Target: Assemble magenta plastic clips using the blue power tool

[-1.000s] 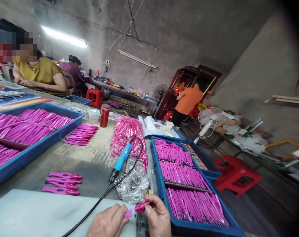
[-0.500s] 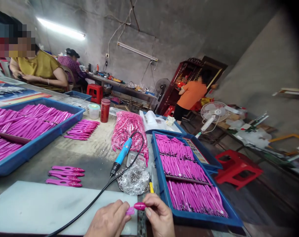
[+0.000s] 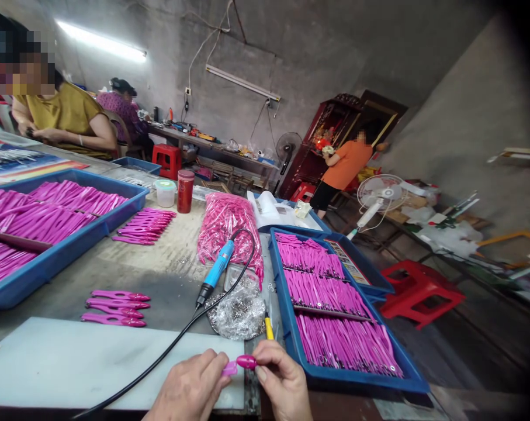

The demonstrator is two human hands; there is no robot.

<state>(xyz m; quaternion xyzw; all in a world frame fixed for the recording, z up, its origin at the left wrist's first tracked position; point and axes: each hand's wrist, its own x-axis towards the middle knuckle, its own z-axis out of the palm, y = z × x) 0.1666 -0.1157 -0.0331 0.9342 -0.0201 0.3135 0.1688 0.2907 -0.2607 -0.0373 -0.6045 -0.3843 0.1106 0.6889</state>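
At the bottom middle, my left hand (image 3: 190, 389) and my right hand (image 3: 282, 383) meet over a white board (image 3: 72, 362). Both pinch a small magenta plastic piece (image 3: 242, 363) held between them, the left on its paler end, the right on its rounded end. Beyond the hands lies a blue electric screwdriver (image 3: 214, 273) with a black cable. A clear bag of small metal parts (image 3: 238, 313) sits beside it. Three finished magenta pieces (image 3: 115, 307) lie to the left on the table.
Blue trays of magenta pieces stand at right (image 3: 291, 327) and left (image 3: 49, 263). A pink bag of parts (image 3: 229, 225), a red cup (image 3: 185, 190) and a loose row of pieces (image 3: 144, 225) lie further back. Other people work at the far left; red stools and fans stand at right.
The view has tilted down a little. My hands have brought the magenta piece together, holding it level between them. Nothing on the table has moved.
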